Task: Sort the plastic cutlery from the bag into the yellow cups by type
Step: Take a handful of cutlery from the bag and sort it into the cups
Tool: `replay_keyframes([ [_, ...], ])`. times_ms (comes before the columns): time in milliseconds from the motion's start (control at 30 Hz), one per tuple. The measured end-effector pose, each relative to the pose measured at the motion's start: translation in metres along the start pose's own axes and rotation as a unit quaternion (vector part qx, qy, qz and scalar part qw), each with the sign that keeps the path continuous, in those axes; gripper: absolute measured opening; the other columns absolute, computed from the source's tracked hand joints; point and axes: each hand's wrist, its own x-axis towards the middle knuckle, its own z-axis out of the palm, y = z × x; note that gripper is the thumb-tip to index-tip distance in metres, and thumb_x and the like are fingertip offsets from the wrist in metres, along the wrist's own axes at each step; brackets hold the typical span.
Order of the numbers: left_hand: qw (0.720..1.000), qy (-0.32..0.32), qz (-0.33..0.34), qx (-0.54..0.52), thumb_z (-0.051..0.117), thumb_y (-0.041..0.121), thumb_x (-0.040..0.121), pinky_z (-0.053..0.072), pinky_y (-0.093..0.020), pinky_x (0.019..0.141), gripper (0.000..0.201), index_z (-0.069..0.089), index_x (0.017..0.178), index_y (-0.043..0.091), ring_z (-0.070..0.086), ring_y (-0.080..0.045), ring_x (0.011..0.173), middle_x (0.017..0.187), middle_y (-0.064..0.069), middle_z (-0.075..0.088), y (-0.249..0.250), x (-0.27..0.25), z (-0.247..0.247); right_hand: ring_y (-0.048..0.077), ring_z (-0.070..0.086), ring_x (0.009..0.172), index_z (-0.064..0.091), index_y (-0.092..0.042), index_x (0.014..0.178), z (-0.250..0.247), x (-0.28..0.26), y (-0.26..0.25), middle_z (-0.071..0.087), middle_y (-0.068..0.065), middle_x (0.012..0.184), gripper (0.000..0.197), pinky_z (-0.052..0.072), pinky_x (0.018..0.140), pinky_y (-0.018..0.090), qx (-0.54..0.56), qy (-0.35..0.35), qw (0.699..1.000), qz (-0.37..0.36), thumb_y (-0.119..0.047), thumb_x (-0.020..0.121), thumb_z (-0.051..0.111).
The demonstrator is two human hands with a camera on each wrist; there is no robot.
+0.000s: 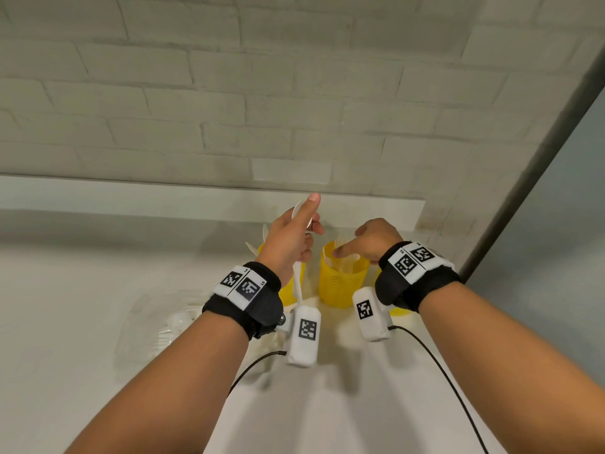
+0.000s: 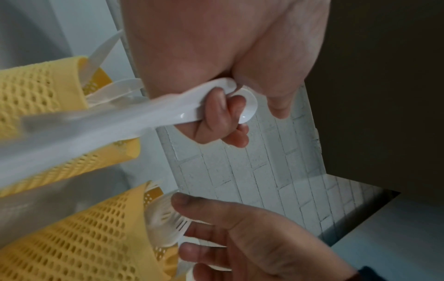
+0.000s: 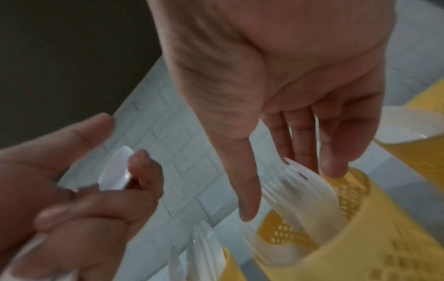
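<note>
1. The clear bag (image 1: 157,322) lies on the worktop (image 1: 65,322) at far left, with white cutlery still inside.
2. The left hand (image 1: 291,237) grips a white plastic spoon (image 2: 182,112), fingers curled round its neck and forefinger raised. The bowl points up and away towards the brick wall (image 1: 229,93); the handle slants down towards the wrist, so its long axis runs near upright. It looks light, stiff and smooth, likely slippery. Holding it at the neck, as here, should steady it.
3. The left yellow cup (image 1: 288,290) holds knives.
4. The middle yellow cup (image 1: 342,283) holds forks (image 3: 302,182), tines up.
5. The right hand (image 1: 370,240) hovers over those forks, fingers relaxed and pointing down, holding nothing.
</note>
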Motion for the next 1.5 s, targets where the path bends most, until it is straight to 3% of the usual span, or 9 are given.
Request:
replay_keyframes([
  [100,1.0,0.015,0.0,-0.01,0.058,0.055,0.088,0.025,-0.02,0.04,0.039,0.054,0.087,0.016,0.032,-0.008,0.045,0.074,0.001,0.053,0.0,0.003,-0.002,0.024,0.058,0.112,0.057,-0.011,0.125,-0.004,-0.009,-0.008,0.059,0.005,0.123,0.071,0.048,0.088,0.031,-0.012,0.051,0.996,-0.066,-0.04,0.066,0.083],
  [167,0.999,0.039,0.006,-0.027,0.059,0.052,0.088,0.026,-0.019,0.039,0.037,0.053,0.086,0.016,0.032,-0.008,0.044,0.071,0.002,0.051,0.005,0.006,-0.003,0.018,0.061,0.098,0.064,-0.013,0.111,-0.001,-0.019,-0.016,0.064,0.001,0.106,0.047,0.047,0.08,0.028,0.034,0.068,0.987,-0.144,-0.033,0.071,0.08],
  [333,0.992,0.091,0.038,-0.074,0.061,0.043,0.089,0.028,-0.019,0.037,0.03,0.053,0.084,0.015,0.033,-0.01,0.045,0.066,0.002,0.048,0.035,0.016,-0.007,0.014,0.06,0.077,0.062,-0.006,0.11,0.021,-0.043,-0.039,0.066,0.006,0.092,0.036,0.049,0.071,0.024,0.077,-0.172,0.959,-0.213,-0.016,0.078,0.076],
  [433,0.993,0.073,0.047,-0.078,0.062,0.027,0.09,0.028,-0.02,0.038,0.016,0.053,0.089,0.013,0.032,-0.009,0.047,0.068,0.001,0.046,0.049,0.017,-0.009,0.007,0.061,0.057,0.059,-0.001,0.105,0.031,-0.045,-0.045,0.062,0.006,0.078,0.024,0.048,0.049,0.014,0.141,-0.199,0.947,-0.211,-0.002,0.083,0.068],
  [600,0.994,0.05,0.06,-0.08,0.045,-0.001,0.084,0.037,-0.024,0.052,0.012,0.052,0.088,0.008,0.04,-0.013,0.058,0.08,-0.006,0.053,0.052,0.011,-0.026,0.011,0.062,0.066,0.067,-0.008,0.088,0.036,-0.038,-0.047,0.065,0.003,0.077,0.012,0.056,0.06,0.016,0.177,-0.209,0.937,-0.216,0.002,0.081,0.069],
  [867,0.996,0.058,0.068,-0.031,0.037,0.001,0.098,0.049,-0.035,0.093,0.019,0.049,0.087,0.011,0.057,-0.017,0.081,0.095,-0.011,0.063,0.034,-0.006,-0.059,0.015,0.059,0.064,0.069,-0.012,0.079,0.031,-0.01,-0.049,0.066,0.007,0.077,0.009,0.05,0.055,0.02,0.225,-0.049,0.956,-0.183,-0.003,0.079,0.073],
  [1033,0.998,0.034,0.025,0.037,0.045,0.012,0.068,0.036,-0.032,0.074,0.021,0.042,0.089,0.014,0.049,-0.014,0.08,0.092,-0.001,0.065,0.015,-0.021,-0.061,0.016,0.062,0.078,0.07,-0.017,0.079,0.04,0.0,-0.074,0.067,0.002,0.082,0.007,0.051,0.07,0.029,0.3,0.046,0.928,-0.216,-0.013,0.077,0.076],
  [1233,0.996,0.04,0.012,0.082,0.039,0.002,0.094,0.036,-0.025,0.065,0.016,0.045,0.095,0.017,0.045,-0.014,0.076,0.1,-0.009,0.051,0.003,-0.028,-0.062,0.021,0.06,0.074,0.068,-0.013,0.067,0.087,0.004,-0.057,0.067,0.01,0.079,0.019,0.042,0.056,0.023,0.004,0.005,0.989,-0.149,-0.026,0.072,0.081],
  [1500,0.994,0.031,0.045,0.094,0.044,-0.001,0.096,0.045,-0.023,0.068,0.028,0.038,0.12,0.012,0.052,-0.014,0.078,0.098,-0.008,0.052,0.001,-0.014,-0.048,0.03,0.066,0.091,0.072,0.001,0.094,0.052,-0.015,-0.041,0.072,0.015,0.095,0.037,0.053,0.086,0.038,0.074,0.02,0.984,-0.161,-0.03,0.076,0.077],
])
